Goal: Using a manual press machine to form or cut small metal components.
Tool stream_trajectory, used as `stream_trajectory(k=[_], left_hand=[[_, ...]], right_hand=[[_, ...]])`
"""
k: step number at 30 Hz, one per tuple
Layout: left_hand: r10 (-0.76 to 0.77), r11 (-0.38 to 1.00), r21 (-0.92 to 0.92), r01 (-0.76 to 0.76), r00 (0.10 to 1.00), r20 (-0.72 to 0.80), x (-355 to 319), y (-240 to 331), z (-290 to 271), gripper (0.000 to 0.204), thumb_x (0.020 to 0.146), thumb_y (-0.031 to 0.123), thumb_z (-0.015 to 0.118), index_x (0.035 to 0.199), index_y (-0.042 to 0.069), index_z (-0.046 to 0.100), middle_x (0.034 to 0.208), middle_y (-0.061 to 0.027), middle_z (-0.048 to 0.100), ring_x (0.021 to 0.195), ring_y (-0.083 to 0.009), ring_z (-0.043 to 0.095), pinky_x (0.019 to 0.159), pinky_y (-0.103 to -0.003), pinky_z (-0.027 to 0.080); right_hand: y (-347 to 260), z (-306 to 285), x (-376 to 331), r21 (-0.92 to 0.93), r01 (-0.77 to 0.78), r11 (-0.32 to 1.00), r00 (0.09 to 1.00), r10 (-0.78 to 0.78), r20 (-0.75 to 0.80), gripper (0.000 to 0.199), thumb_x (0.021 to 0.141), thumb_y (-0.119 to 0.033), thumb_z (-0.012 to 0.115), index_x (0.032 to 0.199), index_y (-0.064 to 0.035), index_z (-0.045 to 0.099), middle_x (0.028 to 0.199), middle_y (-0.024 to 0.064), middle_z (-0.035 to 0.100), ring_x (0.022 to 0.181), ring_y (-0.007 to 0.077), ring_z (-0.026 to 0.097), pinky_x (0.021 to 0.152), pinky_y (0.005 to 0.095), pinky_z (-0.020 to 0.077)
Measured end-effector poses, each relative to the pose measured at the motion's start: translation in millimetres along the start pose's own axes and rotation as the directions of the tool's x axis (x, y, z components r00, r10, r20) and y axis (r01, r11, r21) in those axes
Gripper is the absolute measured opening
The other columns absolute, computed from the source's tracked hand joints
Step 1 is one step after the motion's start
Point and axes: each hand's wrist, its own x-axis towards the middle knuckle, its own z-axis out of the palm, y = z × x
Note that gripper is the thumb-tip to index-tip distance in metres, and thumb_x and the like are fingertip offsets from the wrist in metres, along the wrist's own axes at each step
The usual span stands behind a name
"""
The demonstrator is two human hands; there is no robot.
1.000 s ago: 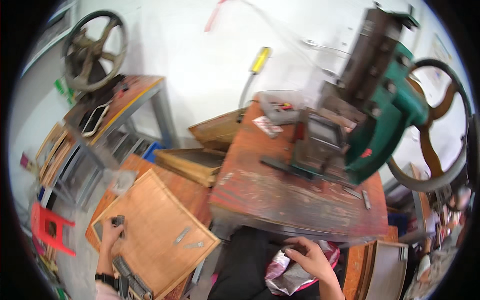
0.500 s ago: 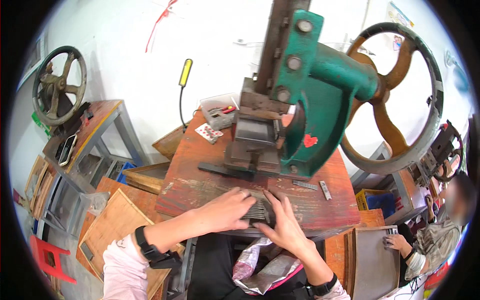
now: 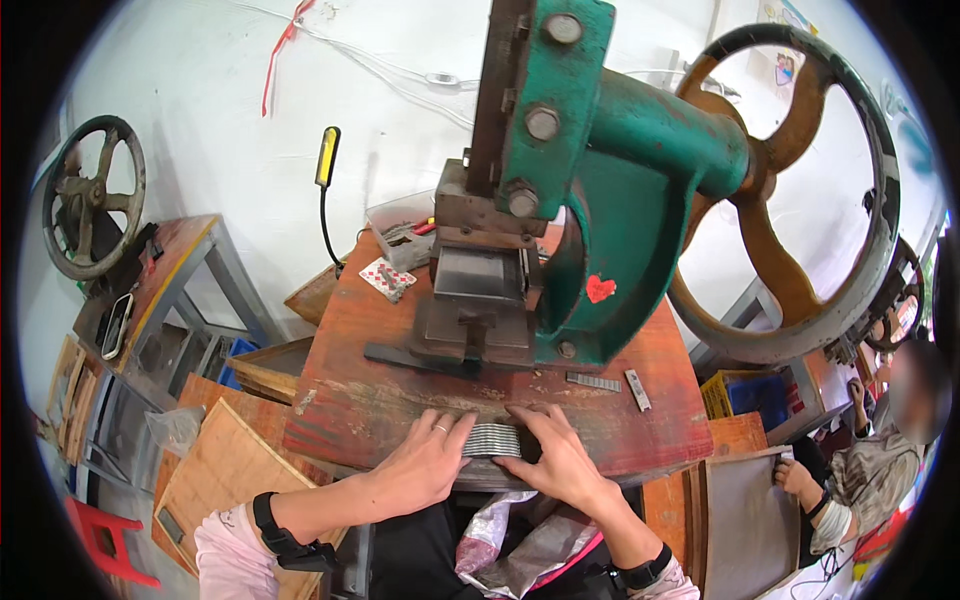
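Note:
A small stack of thin grey metal strips (image 3: 492,440) lies at the front edge of the red-brown wooden bench (image 3: 345,400). My left hand (image 3: 425,462) grips its left end with bent fingers. At the other end, the thumb and fingers of my right hand (image 3: 562,460) close on the stack. Beyond my hands stands a green hand press (image 3: 640,220) with a dark metal die block (image 3: 470,325) under its ram. A flat dark bar (image 3: 400,358) lies by the foot of the press.
Two loose metal pieces, a ridged strip (image 3: 593,381) and a short bar (image 3: 638,390), lie right on the bench. Farther back are a clear bin (image 3: 400,245), patterned cards (image 3: 387,279) and a yellow-black lamp (image 3: 327,158). The large handwheel (image 3: 780,190) overhangs the right. Another person (image 3: 865,470) sits at right.
The stack's strips now stand in an even row between my hands, which have drawn slightly toward the bench edge. My view has shifted, so the press appears farther left.

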Motion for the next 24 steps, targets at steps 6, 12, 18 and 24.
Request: stream_trajectory(k=[6,12,18,24], left_hand=[[0.068,0.994,-0.050,-0.097,0.908,-0.413,23,-19,-36,0.070,0.076,0.003,0.065,0.133,-0.010,0.027,0.121,-0.0292,0.043,0.109,-0.0435,0.043,0.096,-0.047,0.037],[-0.094,0.958,-0.274,-0.082,0.815,-0.571,110,-75,-68,0.086,0.074,-0.003,0.067,0.138,-0.009,0.009,0.133,-0.0326,0.027,0.125,-0.0450,0.036,0.104,-0.045,0.033],[-0.183,0.974,-0.211,0.080,0.826,-0.532,143,-80,-76,0.090,0.076,0.002,0.068,0.136,-0.010,0.002,0.132,-0.0320,0.034,0.122,-0.0423,0.043,0.100,-0.040,0.037],[-0.318,0.944,-0.249,0.218,0.802,-0.505,92,-97,-75,0.054,0.082,0.015,0.065,0.125,-0.007,0.041,0.123,-0.0260,0.049,0.111,-0.0443,0.049,0.091,-0.045,0.042]], right_hand=[[-24,-33,47,-0.047,0.164,0.985,0.968,-0.169,-0.185,0.085,0.070,-0.013,0.077,0.137,0.0053,0.028,0.110,0.0242,0.056,0.108,0.0374,0.051,0.093,0.0401,0.0440],[-21,-37,131,0.174,-0.063,0.983,0.915,0.126,-0.384,0.087,0.072,-0.010,0.075,0.138,0.0098,0.021,0.117,0.0276,0.054,0.115,0.0400,0.049,0.094,0.0423,0.0427],[-11,-45,166,0.092,-0.226,0.970,0.873,0.243,-0.424,0.081,0.073,-0.004,0.070,0.137,0.0097,0.023,0.129,0.0303,0.045,0.123,0.0406,0.043,0.101,0.0417,0.0367],[-7,-48,162,0.086,-0.180,0.980,0.890,0.199,-0.411,0.068,0.073,-0.001,0.067,0.131,0.0060,0.033,0.130,0.0270,0.045,0.124,0.0398,0.041,0.103,0.0416,0.0350]])
